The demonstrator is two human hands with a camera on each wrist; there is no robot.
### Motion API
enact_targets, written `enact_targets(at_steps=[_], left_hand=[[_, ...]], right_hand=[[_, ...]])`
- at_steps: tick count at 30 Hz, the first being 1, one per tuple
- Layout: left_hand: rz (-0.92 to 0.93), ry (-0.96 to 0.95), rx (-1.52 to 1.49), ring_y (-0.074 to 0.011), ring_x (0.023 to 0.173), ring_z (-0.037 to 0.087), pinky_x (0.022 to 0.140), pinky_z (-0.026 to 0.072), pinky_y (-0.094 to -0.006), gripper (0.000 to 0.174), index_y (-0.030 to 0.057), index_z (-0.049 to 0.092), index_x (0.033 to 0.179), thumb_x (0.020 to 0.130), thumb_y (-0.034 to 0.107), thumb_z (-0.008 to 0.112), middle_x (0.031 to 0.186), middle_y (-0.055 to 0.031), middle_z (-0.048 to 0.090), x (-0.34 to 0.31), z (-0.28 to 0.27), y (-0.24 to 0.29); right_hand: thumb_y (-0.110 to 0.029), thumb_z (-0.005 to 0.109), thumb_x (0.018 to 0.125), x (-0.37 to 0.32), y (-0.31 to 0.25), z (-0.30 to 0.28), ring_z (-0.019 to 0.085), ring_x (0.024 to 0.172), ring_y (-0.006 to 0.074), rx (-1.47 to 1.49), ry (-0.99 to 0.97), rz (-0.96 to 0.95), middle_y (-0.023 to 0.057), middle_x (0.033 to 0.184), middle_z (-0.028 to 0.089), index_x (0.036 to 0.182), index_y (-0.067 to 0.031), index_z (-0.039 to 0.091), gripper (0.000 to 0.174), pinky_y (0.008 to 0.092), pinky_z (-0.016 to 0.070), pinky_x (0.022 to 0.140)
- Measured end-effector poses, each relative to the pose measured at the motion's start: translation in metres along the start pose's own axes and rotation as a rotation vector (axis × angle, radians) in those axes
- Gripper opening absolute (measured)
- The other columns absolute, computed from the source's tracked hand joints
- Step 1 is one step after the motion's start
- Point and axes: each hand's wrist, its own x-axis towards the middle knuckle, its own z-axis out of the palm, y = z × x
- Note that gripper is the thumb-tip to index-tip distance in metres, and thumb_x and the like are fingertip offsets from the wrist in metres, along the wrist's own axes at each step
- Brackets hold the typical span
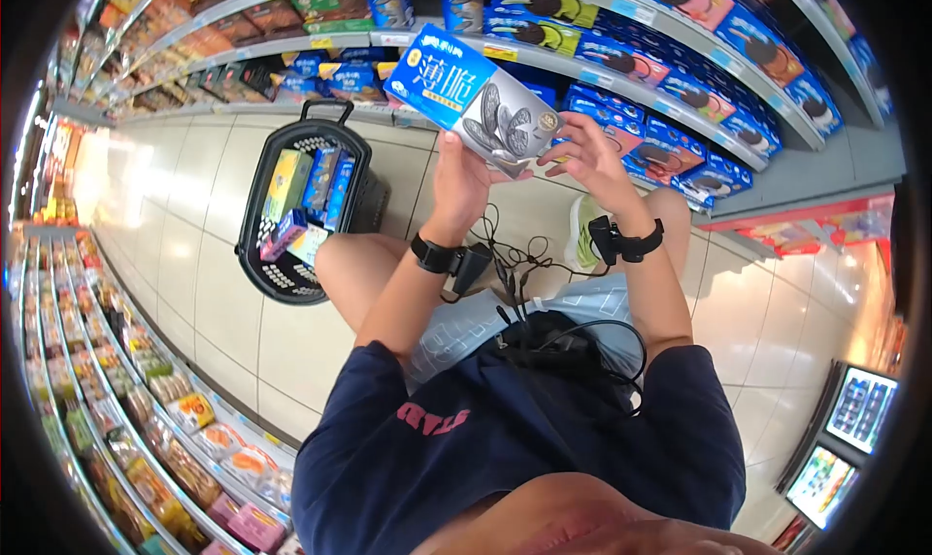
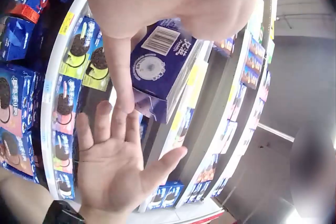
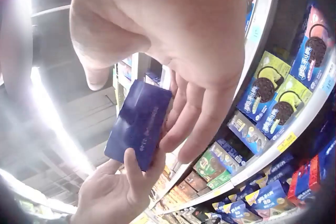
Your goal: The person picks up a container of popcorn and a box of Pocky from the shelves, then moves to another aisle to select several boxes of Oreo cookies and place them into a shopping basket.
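A blue and silver cookie box [image 1: 476, 103] with pictures of thin cookies on its front is held up, tilted, before the shelves. My left hand [image 1: 460, 184] grips it at the lower edge, thumb on the front. At its right end is my right hand [image 1: 597, 162], fingers loosely spread and fingertips right by the corner. The left wrist view shows the box's end with a barcode [image 2: 160, 41] and the right palm [image 2: 113, 174] facing up with straight fingers. From the right wrist, a plain dark blue side of the box [image 3: 139, 121] shows, the left fingers [image 3: 135, 174] holding it from below.
A black shopping basket [image 1: 254, 181] with several packages stands on the tiled floor at left. Shelves of cookie boxes [image 1: 670, 84] curve across the front. Another shelf of packaged food [image 1: 155, 419] runs along the left. Black cables [image 1: 524, 254] hang between the wrists, above the lap.
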Motion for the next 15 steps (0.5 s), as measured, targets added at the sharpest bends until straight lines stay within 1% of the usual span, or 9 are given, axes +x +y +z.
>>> enact_targets(at_steps=[2,3,4,6,7,8,10,13,15], left_hand=[[-0.065,-0.018,0.138,-0.0347,0.117,0.058,0.078,0.0599,-0.0498,0.062,0.0062,0.026,0.145,0.101,0.051,0.028,0.136,-0.0197,0.049,-0.004,0.006,-0.006],[-0.048,-0.005,0.185,-0.0349,0.118,0.057,0.073,0.0615,-0.0484,0.059,0.0101,0.018,0.147,0.102,0.046,0.031,0.137,-0.0196,0.047,-0.007,0.01,-0.009],[-0.055,-0.018,0.188,-0.0349,0.118,0.057,0.073,0.0615,-0.0484,0.059,0.0101,0.018,0.147,0.102,0.046,0.031,0.137,-0.0196,0.047,-0.01,0.013,-0.011],[-0.048,-0.028,0.343,-0.0348,0.12,0.055,0.072,0.0618,-0.0493,0.056,0.0128,0.015,0.147,0.102,0.041,0.034,0.139,-0.0195,0.043,-0.015,0.017,-0.011],[-0.054,-0.053,0.308,-0.0341,0.121,0.053,0.071,0.0622,-0.0498,0.053,0.0105,0.018,0.146,0.102,0.032,0.039,0.14,-0.0192,0.04,-0.016,0.015,-0.011],[-0.052,-0.055,0.305,-0.0341,0.121,0.053,0.071,0.0622,-0.0498,0.053,0.0105,0.018,0.146,0.102,0.032,0.039,0.14,-0.0192,0.04,-0.016,0.012,-0.012],[-0.047,-0.069,0.264,-0.0343,0.119,0.053,0.07,0.0637,-0.0459,0.057,0.0105,0.013,0.146,0.099,0.017,0.045,0.139,-0.0187,0.039,-0.013,0.008,-0.015],[-0.002,-0.062,0.291,-0.0329,0.121,0.052,0.07,0.0637,-0.0457,0.06,0.0094,0.015,0.146,0.096,0.012,0.05,0.139,-0.0183,0.039,-0.008,0.003,-0.013],[0.048,-0.026,0.315,-0.0312,0.118,0.054,0.069,0.0636,-0.0455,0.058,0.0095,0.017,0.145,0.097,0.013,0.049,0.137,-0.0178,0.041,-0.005,0.004,-0.009]], right_hand=[[-0.014,0.071,0.087,-0.003,0.003,0.005,0.058,0.102,0.0161,-0.11,0.156,0.052,0.0093,0.119,0.056,0.133,-0.0041,0.038,0.058,0.0286,0.0513,0.082],[-0.01,0.073,0.084,-0.004,0.002,0.008,0.057,0.103,0.015,-0.146,0.238,0.06,0.0088,0.117,0.057,0.131,-0.0031,0.042,0.056,0.0278,0.0505,0.083],[-0.01,0.073,0.084,-0.007,0.002,0.008,0.057,0.103,0.015,-0.146,0.25,0.053,0.0088,0.117,0.057,0.131,-0.0031,0.042,0.056,0.0278,0.0505,0.083],[-0.01,0.072,0.085,-0.012,0.003,0.006,0.056,0.104,0.0143,-0.245,0.345,-0.006,0.0086,0.115,0.058,0.128,-0.0018,0.045,0.051,0.0274,0.0494,0.086],[-0.01,0.072,0.085,-0.014,0.0,0.006,0.056,0.104,0.0143,-0.248,0.346,-0.009,0.0086,0.115,0.058,0.128,-0.0018,0.045,0.051,0.0274,0.0494,0.086],[-0.01,0.072,0.085,-0.018,-0.004,0.007,0.056,0.104,0.0143,-0.229,0.358,-0.041,0.0083,0.116,0.058,0.127,-0.0013,0.047,0.05,0.0277,0.0492,0.086],[-0.01,0.072,0.085,-0.022,-0.013,0.007,0.056,0.104,0.0142,-0.215,0.368,-0.069,0.008,0.116,0.057,0.127,-0.0009,0.048,0.049,0.028,0.049,0.087],[-0.009,0.069,0.087,-0.027,-0.019,0.002,0.056,0.103,0.0129,-0.254,0.445,-0.152,0.0058,0.115,0.058,0.128,-0.0018,0.052,0.045,0.0276,0.046,0.089],[-0.009,0.068,0.087,-0.033,-0.023,-0.002,0.056,0.103,0.0123,-0.238,0.481,-0.132,0.0057,0.114,0.058,0.127,-0.0021,0.053,0.044,0.0272,0.0453,0.089]])
